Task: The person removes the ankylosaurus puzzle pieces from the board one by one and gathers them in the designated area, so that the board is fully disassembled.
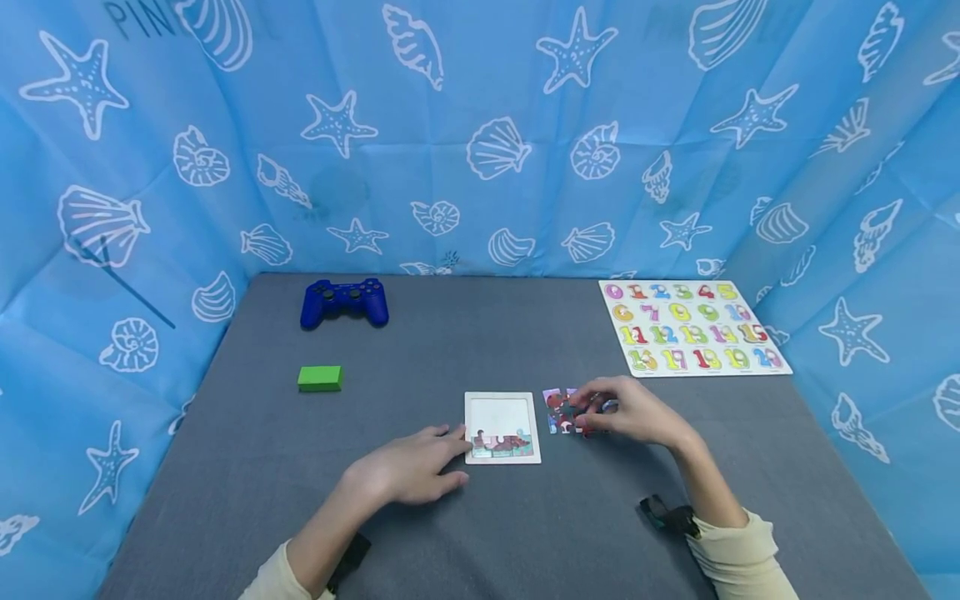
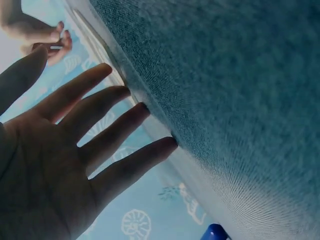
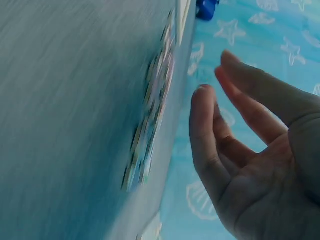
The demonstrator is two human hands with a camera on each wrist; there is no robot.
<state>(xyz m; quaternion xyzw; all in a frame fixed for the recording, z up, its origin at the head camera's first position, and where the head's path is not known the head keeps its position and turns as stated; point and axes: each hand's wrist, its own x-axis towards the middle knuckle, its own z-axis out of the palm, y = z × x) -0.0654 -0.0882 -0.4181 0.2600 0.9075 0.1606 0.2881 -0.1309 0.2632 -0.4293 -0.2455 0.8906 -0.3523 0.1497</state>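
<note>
A small white puzzle tray (image 1: 537,446) lies flat at the middle of the table, with several joined pieces (image 1: 501,445) along its lower part and bare white backing above. My left hand (image 1: 412,467) is at the tray's left side, fingertips right at its edge; the left wrist view shows the fingers straight and spread. To the right of the tray are loose jigsaw pieces (image 1: 555,402), partly hidden by my right hand (image 1: 628,408). In the right wrist view, thumb and fingers of that hand are loosely bent with a gap between them and nothing held, beside the blurred row of pieces (image 3: 155,100).
A blue game controller (image 1: 343,302) lies at the back left, with a green block (image 1: 320,378) in front of it. At the back right is a board of colourful numbers (image 1: 693,327). Blue shell-patterned curtain (image 1: 465,183) encloses the grey table (image 1: 465,333) behind and at the sides.
</note>
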